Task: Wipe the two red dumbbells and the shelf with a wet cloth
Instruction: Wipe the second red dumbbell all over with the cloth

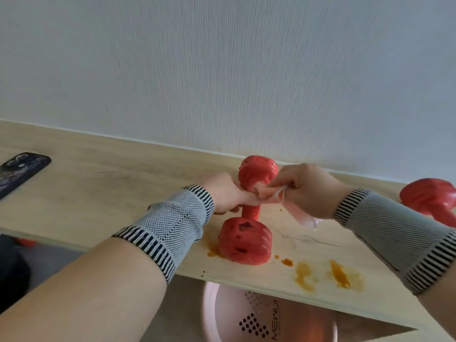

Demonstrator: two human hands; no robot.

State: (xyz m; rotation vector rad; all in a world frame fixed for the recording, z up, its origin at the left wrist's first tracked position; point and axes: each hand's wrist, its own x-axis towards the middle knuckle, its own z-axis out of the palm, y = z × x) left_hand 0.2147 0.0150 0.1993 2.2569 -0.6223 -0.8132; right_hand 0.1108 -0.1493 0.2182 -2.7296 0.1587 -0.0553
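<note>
Dumbbell (pixel 246 228) mid-shelf (pixel 123 193) — second dumbbell (pixel 431 201) right.

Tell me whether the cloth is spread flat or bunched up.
Bunched. The cloth is gathered in the right hand against the dumbbell handle, one end hanging below the hand.

Your shelf (pixel 138 169) looks like pale matt wood grain (orange-smeared), the dumbbell (pixel 246 239) smooth red plastic, your cloth (pixel 299 214) thin and pinkish.

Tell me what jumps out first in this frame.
Both hands, left and right, work a pale cloth around the handle of a red dumbbell lying mid-shelf. Orange stains smear the shelf near its front edge, and dark spots mark the dumbbell's near head.
</note>
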